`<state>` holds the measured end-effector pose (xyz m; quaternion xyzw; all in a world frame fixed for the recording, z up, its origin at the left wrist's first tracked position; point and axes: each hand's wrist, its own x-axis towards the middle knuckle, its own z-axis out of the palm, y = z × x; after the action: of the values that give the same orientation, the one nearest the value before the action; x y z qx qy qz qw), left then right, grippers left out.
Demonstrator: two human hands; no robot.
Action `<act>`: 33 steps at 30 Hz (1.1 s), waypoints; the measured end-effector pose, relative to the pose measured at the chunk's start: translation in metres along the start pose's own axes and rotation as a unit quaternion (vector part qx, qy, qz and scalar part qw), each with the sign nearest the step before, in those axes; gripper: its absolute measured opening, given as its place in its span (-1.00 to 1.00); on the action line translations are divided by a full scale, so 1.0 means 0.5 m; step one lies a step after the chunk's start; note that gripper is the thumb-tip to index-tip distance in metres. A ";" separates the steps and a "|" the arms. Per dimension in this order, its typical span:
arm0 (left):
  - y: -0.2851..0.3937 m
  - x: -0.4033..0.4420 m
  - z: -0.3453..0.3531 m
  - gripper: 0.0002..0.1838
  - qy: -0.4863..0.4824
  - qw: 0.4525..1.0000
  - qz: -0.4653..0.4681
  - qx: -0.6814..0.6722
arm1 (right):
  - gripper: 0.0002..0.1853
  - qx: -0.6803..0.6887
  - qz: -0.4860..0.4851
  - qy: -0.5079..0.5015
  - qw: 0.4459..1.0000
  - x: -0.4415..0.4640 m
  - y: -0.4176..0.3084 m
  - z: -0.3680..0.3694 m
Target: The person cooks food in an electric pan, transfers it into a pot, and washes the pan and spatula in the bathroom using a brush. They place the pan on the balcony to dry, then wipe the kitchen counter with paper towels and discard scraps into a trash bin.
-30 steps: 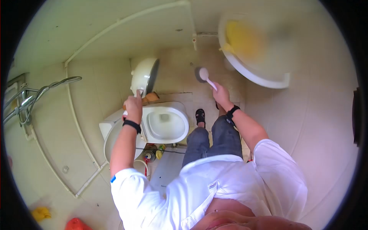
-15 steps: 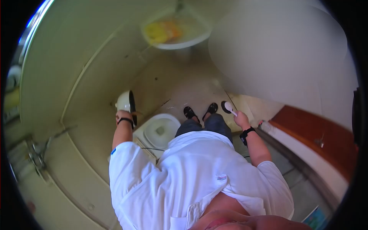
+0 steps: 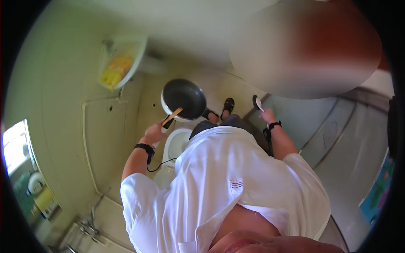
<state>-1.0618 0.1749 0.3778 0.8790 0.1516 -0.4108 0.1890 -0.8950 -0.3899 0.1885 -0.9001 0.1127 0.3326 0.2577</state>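
Observation:
My left hand (image 3: 155, 134) is closed round the handle of a frying pan (image 3: 185, 97), dark inside and white outside, tilted so its inside shows. A wooden utensil, maybe a spatula (image 3: 174, 113), lies along the handle and over the pan's rim; whether my fingers also grip it I cannot tell. My right hand (image 3: 267, 115) is closed on the pale handle of a brush (image 3: 258, 102) with a dark round head, held out to the right above the floor. Below the pan and left hand is a toilet (image 3: 179, 143).
A corner sink (image 3: 137, 63) with yellow and orange things in it is at upper left. A tap (image 3: 88, 227) is on the lower left wall, below a shelf with bottles (image 3: 44, 200). A black cord (image 3: 154, 169) hangs near the toilet. A grey step (image 3: 303, 116) lies to the right.
My body and view have turned right, so the sink appears further left. The pan has swung from edge-on to showing its dark inside. The brush stays in my right hand.

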 end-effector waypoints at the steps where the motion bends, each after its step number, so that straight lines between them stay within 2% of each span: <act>1: 0.035 0.014 -0.013 -0.18 -0.010 1.000 0.011 -0.005 | -0.85 0.049 0.010 0.016 0.999 0.007 0.007 0.001; 4: 0.158 0.046 -0.054 -0.17 -0.035 0.997 0.075 0.001 | -0.82 0.153 0.037 0.090 0.983 0.029 0.035 0.009; 5: 0.148 0.079 -0.040 -0.17 -0.047 0.993 0.106 -0.025 | -0.82 0.168 0.049 0.104 0.979 0.029 0.028 0.022; 7: 0.205 0.119 -0.041 -0.18 -0.050 0.986 0.156 -0.011 | -0.80 0.284 0.107 0.183 0.935 0.003 -0.003 -0.005; 8: 0.244 0.143 -0.048 -0.20 -0.041 0.980 0.192 -0.016 | -0.80 0.296 0.115 0.200 0.927 0.005 -0.016 -0.015; 10: 0.344 0.166 -0.074 -0.20 -0.064 0.976 0.206 0.003 | -0.79 0.291 0.138 0.252 0.913 0.004 -0.016 -0.041; 13: 0.410 0.226 -0.083 -0.21 -0.058 0.944 0.320 -0.052 | -0.79 0.319 0.156 0.284 0.891 -0.011 -0.028 -0.057; 18: 0.548 0.292 -0.108 -0.22 -0.081 0.938 0.337 -0.004 | -0.79 0.370 0.183 0.358 0.838 0.015 -0.019 -0.009; 20: 0.593 0.346 -0.106 -0.21 -0.043 0.925 0.377 -0.012 | -0.79 0.369 0.192 0.410 0.812 0.018 -0.024 -0.003; 23: 0.659 0.401 -0.113 -0.21 -0.022 0.909 0.416 0.001 | -0.78 0.366 0.219 0.401 0.811 0.023 -0.024 0.016; 24: 0.687 0.399 -0.129 -0.21 -0.021 0.906 0.423 0.004 | -0.78 0.368 0.219 0.408 0.806 0.020 -0.032 0.017; 26: 0.761 0.380 -0.149 -0.22 0.013 0.926 0.351 0.141 | -0.77 0.334 0.240 0.413 0.813 0.013 -0.032 0.014; 27: 0.798 0.378 -0.154 -0.23 -0.014 0.931 0.317 0.181 | -0.78 0.330 0.233 0.426 0.810 0.023 -0.023 0.021; 28: 0.819 0.386 -0.150 -0.23 -0.009 0.930 0.321 0.180 | -0.78 0.322 0.227 0.434 0.810 0.031 -0.019 0.027; 30: 0.854 0.400 -0.136 -0.25 0.074 0.913 0.291 0.277 | -0.73 0.308 0.223 0.408 0.830 -0.003 -0.049 -0.010; 32: 0.899 0.397 -0.142 -0.29 0.053 0.914 0.247 0.319 | -0.73 0.327 0.213 0.381 0.838 -0.027 -0.057 -0.040; 33: 0.906 0.454 -0.139 -0.41 0.050 0.913 0.242 0.323 | -0.74 0.339 0.202 0.364 0.844 -0.008 -0.063 -0.059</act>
<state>-0.6844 -0.1680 0.3364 0.9213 -0.1974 -0.3344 -0.0200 -0.8705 -0.3794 0.2225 -0.7704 0.4833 -0.0336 0.4145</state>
